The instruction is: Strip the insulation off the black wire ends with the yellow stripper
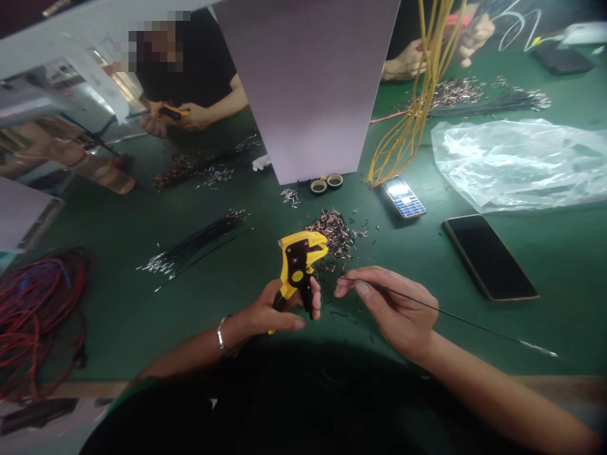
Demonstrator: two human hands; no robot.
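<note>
My left hand (275,313) is wrapped round the handles of a yellow and black wire stripper (298,262), whose jaws point up and to the right. Between the thumb and fingers of my right hand (398,306) is a thin black wire (455,314); its silvery end reaches out to the lower right. The wire's other end lies near my fingertips, apart from the stripper's jaws. Just behind the stripper lies a heap of short black and copper wire scraps (337,230). A bundle of black wires (199,243) with silvery ends rests to the left on the green table (237,284).
A smartphone (490,256), a keypad phone (405,199) and a clear plastic bag (516,164) lie on the right. Two tape rolls (327,183) sit before an upright pale panel (313,88). Yellow wires (412,133) hang behind. Red wire coils (38,316) lie left. Co-workers' hands (190,117) show beyond.
</note>
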